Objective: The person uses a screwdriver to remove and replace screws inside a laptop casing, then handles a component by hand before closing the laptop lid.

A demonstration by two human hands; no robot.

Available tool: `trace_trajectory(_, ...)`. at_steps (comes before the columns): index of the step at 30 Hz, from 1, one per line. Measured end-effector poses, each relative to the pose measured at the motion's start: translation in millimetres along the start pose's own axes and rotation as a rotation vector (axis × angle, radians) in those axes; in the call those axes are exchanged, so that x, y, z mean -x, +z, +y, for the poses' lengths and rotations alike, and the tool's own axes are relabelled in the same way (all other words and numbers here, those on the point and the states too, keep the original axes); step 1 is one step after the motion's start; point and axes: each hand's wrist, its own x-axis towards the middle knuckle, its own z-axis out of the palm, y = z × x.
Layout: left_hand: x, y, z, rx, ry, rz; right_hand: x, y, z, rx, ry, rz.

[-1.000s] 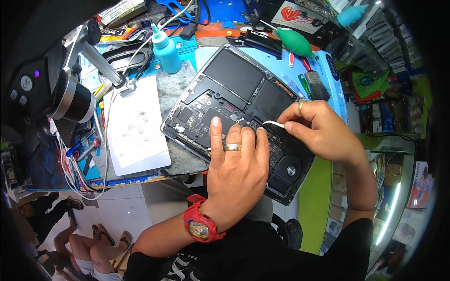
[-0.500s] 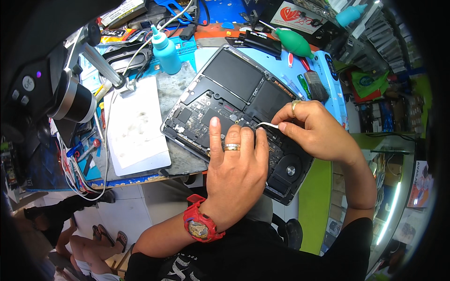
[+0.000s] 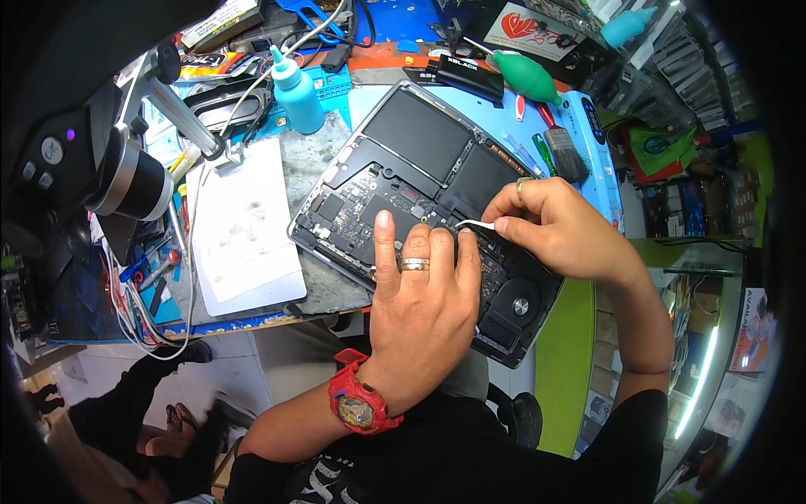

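Head view: right hand [image 3: 561,228] pinches a white tool [image 3: 480,223], pointing nine o'clock toward left hand [image 3: 426,312], unclenched over opened laptop [image 3: 417,137].

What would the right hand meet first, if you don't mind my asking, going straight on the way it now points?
Probably the left hand, at its index fingertip, close to the tip of the slim white tool the right hand holds, though depth is unclear.

A wide fisheye camera on the person's head looks steeply down and forward over the bench [image 3: 329,290], near enough that the left hand [image 3: 426,294], right hand [image 3: 561,228] and laptop [image 3: 399,202] take the middle. The person's shirt [image 3: 478,458] crosses the lower edge; floor [image 3: 239,371] shows lower left.
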Motion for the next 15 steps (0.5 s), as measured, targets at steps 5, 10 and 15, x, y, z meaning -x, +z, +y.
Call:
trace_trajectory(5,-0.4,-0.3,0.2,0.004,-0.006,0.000,-0.2,2.3,-0.2,0.000,-0.052,0.037)
trace_trajectory(10,-1.2,-4.7,1.4,0.023,-0.019,-0.065,1.4,1.9,-0.4,-0.006,-0.046,0.042)
trace_trajectory(15,-0.9,-4.4,0.7,0.015,-0.015,-0.060,0.8,2.0,-0.6,-0.033,-0.039,0.044)
